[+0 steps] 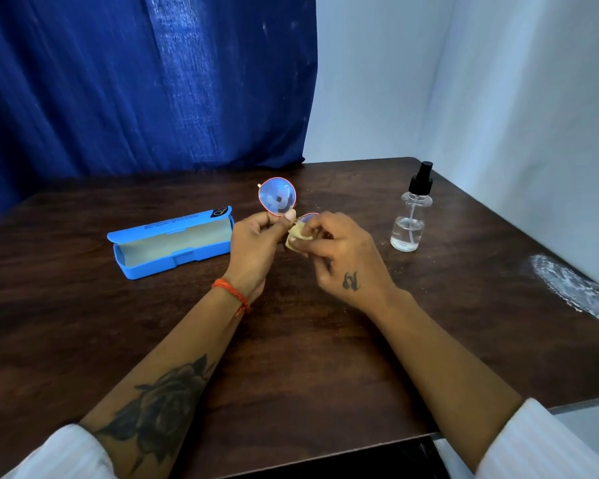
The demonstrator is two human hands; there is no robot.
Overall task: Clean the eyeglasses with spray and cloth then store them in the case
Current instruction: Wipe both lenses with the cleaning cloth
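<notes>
Above a dark wood-grain table (291, 357), we see a left hand (253, 243) pinching the bridge of round, pink-rimmed eyeglasses (277, 197) between thumb and fingers, holding them clear of the tabletop. The right hand (343, 257), fingers closed, presses a small pale yellow cloth (298, 236) against the nearer lens, which it mostly hides; the far lens stands uncovered. An open bright blue plastic case (173, 243) lies on the table left of the hands. A clear spray bottle with a black pump top (410, 216) stands upright to the right, apart from the hands.
</notes>
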